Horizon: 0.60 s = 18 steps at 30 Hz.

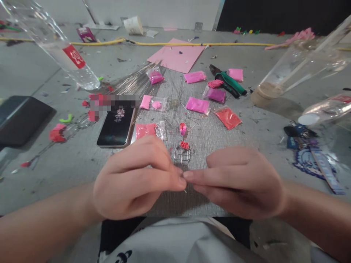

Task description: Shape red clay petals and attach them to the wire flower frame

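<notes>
My left hand [139, 179] is closed in a pinch at the middle front of the table. A short end of thin wire [185, 190] pokes out below its thumb tip; the rest is hidden. My right hand [238, 180] meets it fingertip to fingertip, its fingers curled in; whatever they grip is too small to tell. Just beyond the fingertips lies a round wire frame [182, 156] with red clay flowers [184, 145] at its top. A small red and pink clay piece [182, 128] is behind that.
Bags of pink and red clay [197, 105] lie across the table, with green-handled pliers [230, 83] behind. A phone [117, 126] and a fan of wires [131, 86] are at left. Bottles [79, 69] and a plastic cup [270, 91] stand at the sides.
</notes>
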{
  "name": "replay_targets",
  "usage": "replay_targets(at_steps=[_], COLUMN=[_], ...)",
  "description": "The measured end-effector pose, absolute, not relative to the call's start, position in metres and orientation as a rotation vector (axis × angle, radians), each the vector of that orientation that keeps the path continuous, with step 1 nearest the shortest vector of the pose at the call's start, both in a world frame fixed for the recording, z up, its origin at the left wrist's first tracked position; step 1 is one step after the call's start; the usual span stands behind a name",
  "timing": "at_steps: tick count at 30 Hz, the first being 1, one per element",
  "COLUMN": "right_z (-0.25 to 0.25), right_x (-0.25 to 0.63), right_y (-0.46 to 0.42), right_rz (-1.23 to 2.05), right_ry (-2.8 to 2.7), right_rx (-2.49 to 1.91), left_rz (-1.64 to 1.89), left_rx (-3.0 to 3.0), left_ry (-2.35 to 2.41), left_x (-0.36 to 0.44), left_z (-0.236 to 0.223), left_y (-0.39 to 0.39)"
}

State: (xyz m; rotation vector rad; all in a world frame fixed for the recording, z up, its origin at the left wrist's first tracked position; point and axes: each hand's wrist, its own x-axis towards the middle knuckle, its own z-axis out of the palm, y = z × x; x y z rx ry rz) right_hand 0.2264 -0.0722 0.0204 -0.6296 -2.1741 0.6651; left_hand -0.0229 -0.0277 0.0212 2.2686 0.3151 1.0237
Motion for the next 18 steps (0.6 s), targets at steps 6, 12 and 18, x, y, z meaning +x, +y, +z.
replay_targets(at_steps=[6, 12, 18], right_z=[0.031, 0.03, 0.027], right_x=[0.226, 0.224, 0.221], right_y=[-0.072, -0.071, -0.071], right_rz=[0.701, 0.604, 0.538], right_ry=[-1.994, -2.057, -2.119], right_rx=[-0.804, -0.751, -0.707], left_rz=[1.003, 0.984, 0.908], left_rx=[2.143, 2.078, 2.191], left_ry=[0.357, 0.418, 0.516], left_x=[-0.013, -0.005, -0.004], left_z=[0.024, 0.025, 0.026], left_y=[-0.036, -0.04, -0.04])
